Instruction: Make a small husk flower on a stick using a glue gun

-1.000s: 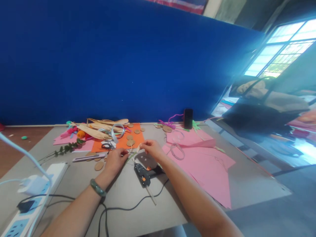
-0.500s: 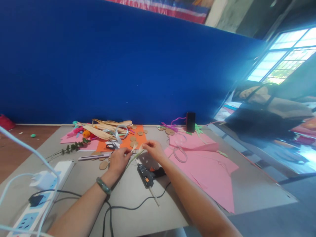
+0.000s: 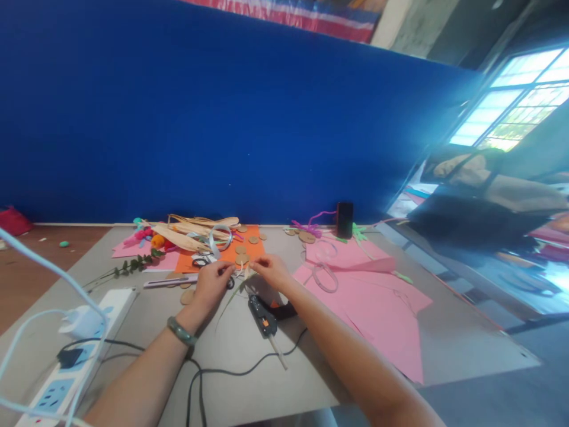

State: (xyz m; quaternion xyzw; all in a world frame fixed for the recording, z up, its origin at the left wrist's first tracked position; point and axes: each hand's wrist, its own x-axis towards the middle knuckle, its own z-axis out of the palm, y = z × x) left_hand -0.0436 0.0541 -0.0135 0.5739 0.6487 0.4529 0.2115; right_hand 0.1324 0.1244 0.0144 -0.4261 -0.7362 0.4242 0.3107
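My left hand (image 3: 212,286) and my right hand (image 3: 270,271) meet over the grey table (image 3: 231,350), both pinched on a small pale craft piece (image 3: 243,272) with thin green stems (image 3: 232,295) trailing toward me. A green bracelet sits on my left wrist. Just below my right hand lies a black hot glue gun (image 3: 264,316) with its cord running toward me. An orange paper sheet (image 3: 222,256) with brown card discs lies just beyond my hands.
Pink paper sheets (image 3: 377,308) cover the table's right side, with clear tape rings (image 3: 323,277). Dried leaves, ribbon and pompoms are piled at the back left. A green sprig (image 3: 133,265), a white power strip (image 3: 75,356) with cables, a dark phone (image 3: 344,219), blue wall behind.
Both hands have drawn slightly closer together on the piece, and the green stems now hang lower toward me. The view has shifted a little.
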